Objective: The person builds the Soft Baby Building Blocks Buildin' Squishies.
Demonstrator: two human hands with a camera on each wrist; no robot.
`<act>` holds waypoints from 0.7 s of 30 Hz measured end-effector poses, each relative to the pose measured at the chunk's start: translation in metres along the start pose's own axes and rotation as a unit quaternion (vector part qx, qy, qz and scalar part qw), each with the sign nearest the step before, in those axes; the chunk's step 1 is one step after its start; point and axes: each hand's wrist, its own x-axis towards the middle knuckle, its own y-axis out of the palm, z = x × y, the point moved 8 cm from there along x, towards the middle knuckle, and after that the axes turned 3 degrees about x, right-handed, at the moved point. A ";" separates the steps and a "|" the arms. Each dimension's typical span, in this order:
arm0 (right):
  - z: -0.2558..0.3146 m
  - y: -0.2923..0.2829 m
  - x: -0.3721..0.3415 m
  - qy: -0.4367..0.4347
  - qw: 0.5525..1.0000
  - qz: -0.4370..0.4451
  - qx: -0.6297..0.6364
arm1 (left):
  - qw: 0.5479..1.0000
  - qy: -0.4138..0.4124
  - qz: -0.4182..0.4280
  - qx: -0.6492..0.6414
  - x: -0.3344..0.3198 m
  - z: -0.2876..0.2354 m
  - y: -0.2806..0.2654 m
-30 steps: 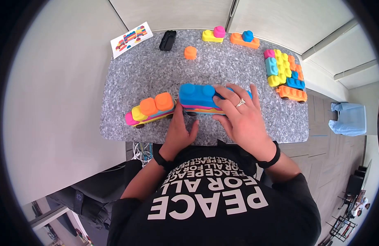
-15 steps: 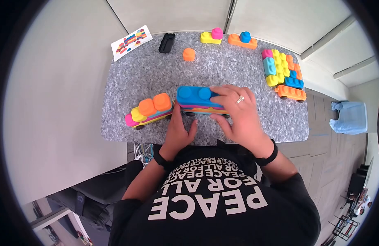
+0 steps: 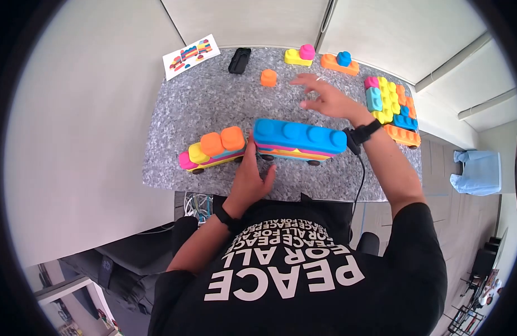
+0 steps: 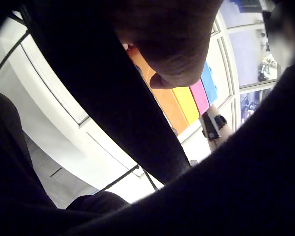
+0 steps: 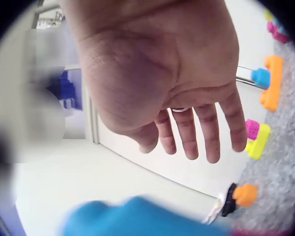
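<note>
A toy block car with a long blue top (image 3: 299,134) stands at the middle of the table, with pink, yellow and orange layers on dark wheels. My left hand (image 3: 249,178) rests at its left end, fingers straight along the gap between it and a second block car (image 3: 216,152) topped with orange and yellow blocks. In the left wrist view, that hand (image 4: 179,49) overlaps the layered side. My right hand (image 3: 330,101) hovers behind the blue top, holding nothing, its fingers spread. Ahead and left of its fingers is a small orange block (image 3: 268,78).
Along the back lie a picture card (image 3: 191,57), a black holder (image 3: 240,60), a yellow block with a pink one (image 3: 298,56) and an orange block with a blue one (image 3: 340,64). Several blocks (image 3: 388,98) and an orange wheeled base (image 3: 401,136) sit at the right edge.
My right hand has let go of the blue-topped car and moved away toward the back of the table, uncovering the blue top. My left hand stays at the car's left end.
</note>
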 end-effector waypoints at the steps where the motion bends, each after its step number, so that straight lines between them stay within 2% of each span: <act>1: -0.003 0.005 0.010 -0.022 0.998 0.008 -0.051 | 1.000 0.001 -0.003 0.001 -0.001 0.001 0.001; 3: -0.014 0.018 0.029 -0.067 0.986 0.026 -0.153 | 1.000 0.004 -0.007 0.010 -0.001 0.000 0.000; 6: -0.014 0.026 0.058 -0.070 0.985 0.060 -0.147 | 1.000 0.005 -0.008 0.020 -0.001 0.000 0.000; 12: -0.024 0.036 0.081 -0.078 0.986 0.067 -0.131 | 0.998 0.029 -0.033 0.055 0.002 -0.011 -0.006; 15: -0.035 0.026 0.086 -0.108 0.992 0.037 -0.054 | 0.998 0.034 -0.029 0.035 0.002 -0.010 -0.003; 18: -0.036 0.002 0.070 -0.108 0.993 -0.023 -0.048 | 1.000 0.021 -0.011 0.001 -0.001 -0.004 0.001; 21: -0.010 -0.028 0.042 -0.031 0.993 -0.109 0.035 | 1.000 0.025 -0.009 0.003 -0.001 -0.005 0.000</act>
